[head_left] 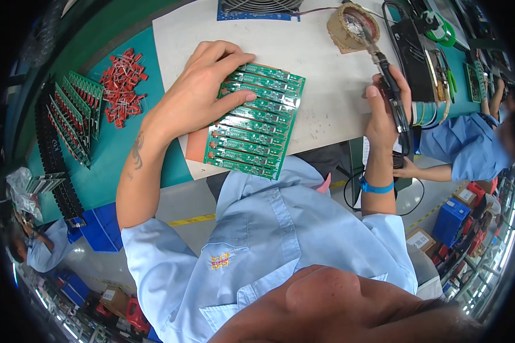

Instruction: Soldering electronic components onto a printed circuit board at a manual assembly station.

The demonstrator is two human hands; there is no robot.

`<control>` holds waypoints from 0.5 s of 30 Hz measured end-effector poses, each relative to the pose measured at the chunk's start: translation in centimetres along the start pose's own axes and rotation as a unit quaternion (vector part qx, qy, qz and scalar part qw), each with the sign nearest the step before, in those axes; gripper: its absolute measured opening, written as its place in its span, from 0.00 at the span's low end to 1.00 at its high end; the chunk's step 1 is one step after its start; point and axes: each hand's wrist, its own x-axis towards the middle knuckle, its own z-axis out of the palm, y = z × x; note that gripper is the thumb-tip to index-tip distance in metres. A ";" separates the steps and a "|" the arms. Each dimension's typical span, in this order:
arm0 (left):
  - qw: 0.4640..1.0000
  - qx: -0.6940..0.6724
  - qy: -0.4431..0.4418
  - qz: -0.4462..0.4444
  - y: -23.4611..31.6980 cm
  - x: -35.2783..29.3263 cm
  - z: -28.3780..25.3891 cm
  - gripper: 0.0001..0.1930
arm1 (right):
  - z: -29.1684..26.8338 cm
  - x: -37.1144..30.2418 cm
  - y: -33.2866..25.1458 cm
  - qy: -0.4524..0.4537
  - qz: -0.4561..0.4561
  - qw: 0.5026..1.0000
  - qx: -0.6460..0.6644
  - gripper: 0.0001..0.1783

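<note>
My left hand [203, 86] grips a green circuit board panel [257, 123] by its left side. The thumb lies across the top, and the forefinger reaches to the upper edge. The panel is divided into several narrow strips carrying small parts, and overhangs the near edge of a white work sheet [320, 108]. In my right hand [386, 111] is a soldering iron [391, 88], its black handle between thumb and fingers. The iron's tip points up and left into a round tan pot [339, 28] with shiny, silvery material inside.
Red two-legged components [123, 86] lie piled at the left. Populated boards [77, 114] stand beside them in a black rack [52, 143]. At the top is a metal fan guard [260, 4]; a green solder spool [443, 34] sits upper right. Co-workers [469, 146] sit to both sides.
</note>
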 end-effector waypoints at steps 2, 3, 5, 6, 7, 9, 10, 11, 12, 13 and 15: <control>1.000 0.016 0.003 0.001 0.2 0.0 0.0 0.23 | -0.5 -0.4 0.4 0.007 -0.007 1.000 0.021 0.30; 1.000 0.013 0.004 0.008 0.3 0.2 -0.1 0.23 | -0.5 -0.4 0.3 0.015 -0.018 0.999 0.030 0.30; 0.999 0.002 -0.005 0.036 0.4 0.4 -0.4 0.22 | -0.2 -0.2 0.6 0.045 -0.029 0.998 0.027 0.30; 1.000 -0.004 -0.007 0.017 0.4 0.5 -0.6 0.22 | -0.4 0.0 1.0 0.018 -0.079 0.997 -0.012 0.31; 1.000 -0.010 -0.010 -0.001 0.4 0.6 -0.7 0.22 | -0.5 0.2 1.3 -0.010 -0.124 0.991 -0.053 0.32; 0.999 -0.030 -0.021 -0.015 0.7 1.2 -0.8 0.22 | -0.4 0.3 1.0 -0.017 -0.136 0.989 -0.054 0.32; 0.999 -0.036 -0.033 0.007 0.5 1.1 -0.8 0.22 | -0.2 0.1 0.6 -0.019 -0.095 0.994 -0.047 0.32; 0.999 -0.027 -0.021 -0.006 0.1 1.1 -0.7 0.22 | -0.2 0.0 0.6 -0.011 -0.079 0.996 -0.030 0.31; 1.000 -0.015 -0.007 -0.023 -0.1 1.0 -0.9 0.22 | -0.1 0.1 0.6 -0.008 -0.065 0.998 -0.009 0.30; 0.999 -0.009 -0.005 -0.031 -0.2 1.0 -1.1 0.22 | -0.1 0.2 0.8 -0.004 -0.092 0.996 -0.018 0.30; 1.000 -0.005 -0.008 -0.027 -0.7 1.2 -1.3 0.22 | -0.2 0.3 1.2 0.011 -0.120 0.992 -0.034 0.30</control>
